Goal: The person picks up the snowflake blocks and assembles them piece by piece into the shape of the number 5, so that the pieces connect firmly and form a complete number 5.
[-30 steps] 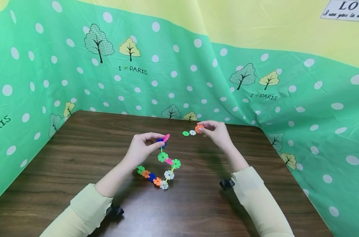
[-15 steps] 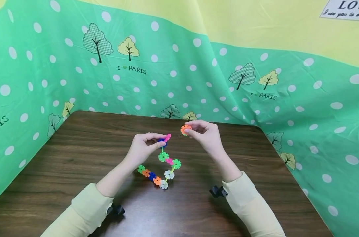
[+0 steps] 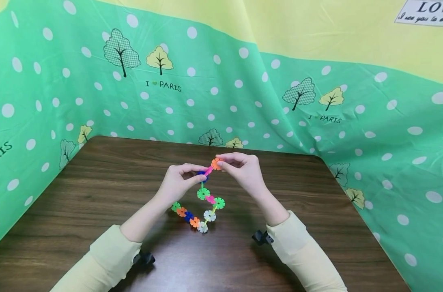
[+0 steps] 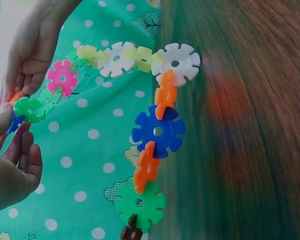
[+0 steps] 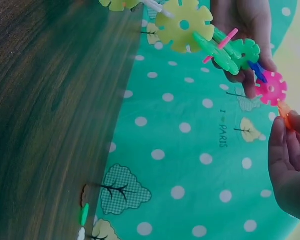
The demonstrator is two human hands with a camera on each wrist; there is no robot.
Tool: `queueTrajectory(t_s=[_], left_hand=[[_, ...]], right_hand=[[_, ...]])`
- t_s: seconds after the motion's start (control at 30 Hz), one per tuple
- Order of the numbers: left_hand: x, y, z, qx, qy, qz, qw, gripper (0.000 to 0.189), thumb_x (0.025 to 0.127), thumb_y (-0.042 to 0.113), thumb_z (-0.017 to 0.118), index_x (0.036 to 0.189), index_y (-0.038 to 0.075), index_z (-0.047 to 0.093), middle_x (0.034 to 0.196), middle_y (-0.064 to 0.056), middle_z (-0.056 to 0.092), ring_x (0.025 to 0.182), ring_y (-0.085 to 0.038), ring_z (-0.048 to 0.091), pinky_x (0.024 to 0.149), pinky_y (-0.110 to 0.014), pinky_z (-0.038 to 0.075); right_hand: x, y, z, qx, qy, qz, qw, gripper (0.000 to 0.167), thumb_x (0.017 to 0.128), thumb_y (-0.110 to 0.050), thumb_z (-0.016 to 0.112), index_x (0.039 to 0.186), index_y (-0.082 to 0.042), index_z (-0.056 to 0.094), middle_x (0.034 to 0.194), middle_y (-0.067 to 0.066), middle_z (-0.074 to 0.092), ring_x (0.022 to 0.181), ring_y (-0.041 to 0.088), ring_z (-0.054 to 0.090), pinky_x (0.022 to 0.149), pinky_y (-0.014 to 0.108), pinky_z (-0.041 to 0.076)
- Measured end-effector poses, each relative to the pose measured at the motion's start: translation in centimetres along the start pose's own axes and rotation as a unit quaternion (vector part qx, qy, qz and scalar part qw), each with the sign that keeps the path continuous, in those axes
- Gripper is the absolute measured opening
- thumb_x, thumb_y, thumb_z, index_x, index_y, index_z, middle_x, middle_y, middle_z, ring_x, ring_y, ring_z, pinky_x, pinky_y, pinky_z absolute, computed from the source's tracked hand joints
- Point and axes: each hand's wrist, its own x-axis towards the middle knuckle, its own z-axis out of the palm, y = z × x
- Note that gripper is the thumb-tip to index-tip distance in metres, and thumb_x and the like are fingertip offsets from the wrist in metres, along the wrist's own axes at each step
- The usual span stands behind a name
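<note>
My left hand pinches the upper end of a chain of plastic snowflake discs, near a blue disc and a pink disc. An orange snowflake disc is pinched in my right hand, its edge meeting the pink one; how deep the slots overlap I cannot tell. From the left hand the chain hangs down through a green disc and a white disc, then bends back past another blue disc. A dark brown disc ends what shows in the left wrist view.
Loose brown, green and white discs lie on the dark wooden table, seen in the right wrist view. A green dotted cloth hangs behind the table. Black cameras sit at both wrists.
My right hand has carried the orange disc leftward from beside the loose discs to the pink disc at the chain's end. The left hand has stayed almost still, holding the chain.
</note>
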Motion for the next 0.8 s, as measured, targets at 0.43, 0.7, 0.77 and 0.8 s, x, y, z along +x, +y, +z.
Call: queueTrajectory(t_s=[0.43, 0.7, 0.77, 0.8], left_hand=[[0.1, 0.4, 0.3, -0.003, 0.016, 0.013, 0.9998, 0.018, 0.081, 0.015, 0.074, 0.097, 0.006, 0.075, 0.096, -0.008, 0.072, 0.08, -0.015, 0.07, 0.07, -0.027, 0.056], [-0.3, 2.2, 0.5, -0.009, 0.014, 0.018, 0.9997, 0.018, 0.082, 0.0, 0.07, 0.098, -0.006, 0.071, 0.1, -0.019, 0.07, 0.086, -0.031, 0.068, 0.071, -0.024, 0.056], [-0.5, 3.1, 0.6, 0.003, 0.014, 0.024, 0.9996, 0.017, 0.081, -0.002, 0.069, 0.098, -0.007, 0.071, 0.099, -0.02, 0.069, 0.085, -0.03, 0.068, 0.072, -0.024, 0.055], [-0.5, 2.9, 0.6, 0.009, 0.015, 0.031, 0.9994, 0.017, 0.081, -0.001, 0.07, 0.098, -0.006, 0.071, 0.098, -0.019, 0.07, 0.084, -0.025, 0.069, 0.072, -0.023, 0.055]], right_hand=[[-0.2, -0.4, 0.5, -0.004, 0.0, -0.001, 1.0, 0.016, 0.082, 0.001, 0.07, 0.097, 0.008, 0.07, 0.088, 0.02, 0.071, 0.073, 0.034, 0.068, 0.066, 0.031, 0.057], [-0.2, -0.3, 0.5, 0.002, 0.003, 0.014, 0.9999, 0.017, 0.082, -0.001, 0.071, 0.097, 0.006, 0.071, 0.088, 0.019, 0.071, 0.072, 0.031, 0.069, 0.067, 0.03, 0.057], [-0.2, -0.4, 0.5, -0.006, 0.003, 0.009, 0.9999, 0.016, 0.082, -0.001, 0.071, 0.096, 0.006, 0.071, 0.087, 0.018, 0.072, 0.07, 0.028, 0.069, 0.065, 0.029, 0.057], [-0.2, -0.4, 0.5, -0.011, 0.002, 0.007, 0.9999, 0.016, 0.082, -0.001, 0.071, 0.096, 0.006, 0.071, 0.087, 0.018, 0.072, 0.07, 0.027, 0.068, 0.065, 0.029, 0.056]])
